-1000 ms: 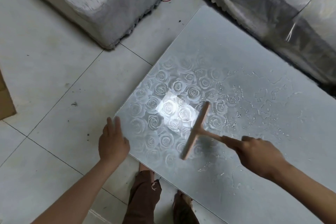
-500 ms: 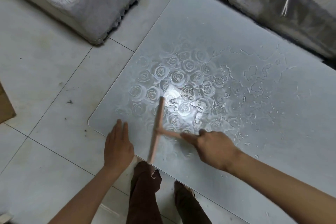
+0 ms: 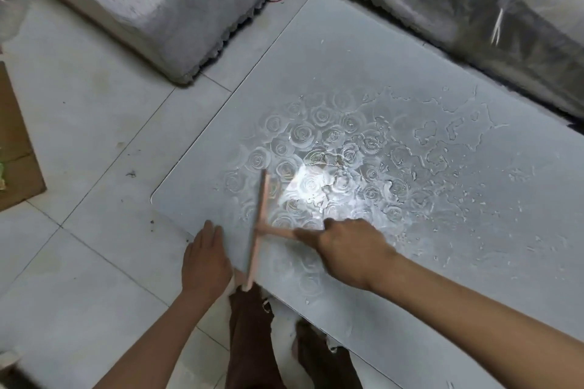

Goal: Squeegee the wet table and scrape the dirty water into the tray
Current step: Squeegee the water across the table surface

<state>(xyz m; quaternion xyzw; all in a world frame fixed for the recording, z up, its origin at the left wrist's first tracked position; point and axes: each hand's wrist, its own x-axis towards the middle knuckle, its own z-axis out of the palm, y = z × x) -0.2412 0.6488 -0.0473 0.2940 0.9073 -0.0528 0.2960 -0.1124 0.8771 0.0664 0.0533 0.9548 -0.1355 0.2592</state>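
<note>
While the right grip (image 3: 350, 246) curls round the handle of the pinkish T-shaped squeegee (image 3: 258, 221), blade on the wet grey rose-patterned desk (image 3: 347, 50) at its near edge, the left grip (image 3: 205, 262) lies flat alongside. Mid-stroke, I reckon; next needs the unseen tray.

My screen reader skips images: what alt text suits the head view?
A person's right hand grips the handle of a squeegee whose blade lies on a wet, rose-patterned table near its front edge. The left hand rests with straight fingers at that edge beside the blade.
</note>
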